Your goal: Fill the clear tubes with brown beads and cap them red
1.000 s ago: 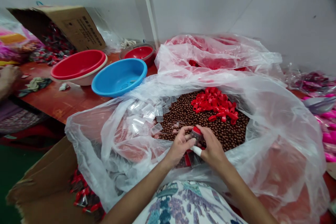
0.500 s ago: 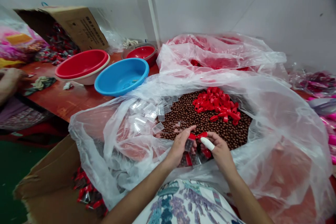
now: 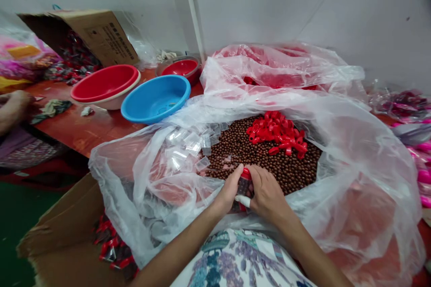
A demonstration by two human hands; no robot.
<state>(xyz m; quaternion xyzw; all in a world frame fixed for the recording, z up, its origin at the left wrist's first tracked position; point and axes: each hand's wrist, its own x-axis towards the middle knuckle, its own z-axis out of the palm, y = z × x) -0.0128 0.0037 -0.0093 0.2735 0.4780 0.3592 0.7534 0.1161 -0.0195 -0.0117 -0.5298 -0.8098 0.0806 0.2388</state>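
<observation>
Between my two hands is a small clear plastic container [image 3: 244,184] with a red cap, dark with brown balls inside. My left hand [image 3: 228,192] grips its left side, thumb up near the cap. My right hand [image 3: 268,192] closes on it from the right, its fingers over the cap and its white-covered thumb across the lower part. Under and beyond my hands lies a bed of small brown balls [image 3: 283,172]. Loose red caps [image 3: 278,132] are heaped on the balls at the back, and clear empty containers [image 3: 180,148] are piled at the left.
A plastic sheet [image 3: 363,179] surrounds the balls. A blue basin [image 3: 156,98] and a red basin [image 3: 104,83] stand back left. Filled containers lie in a cardboard box [image 3: 63,237] below left; another box [image 3: 97,36] stands behind. Another person's hand [image 3: 15,107] is at far left.
My right hand has moved left, from holding a loose red cap to pressing against the container in my left hand. Its fingers now lie over the container's red top.
</observation>
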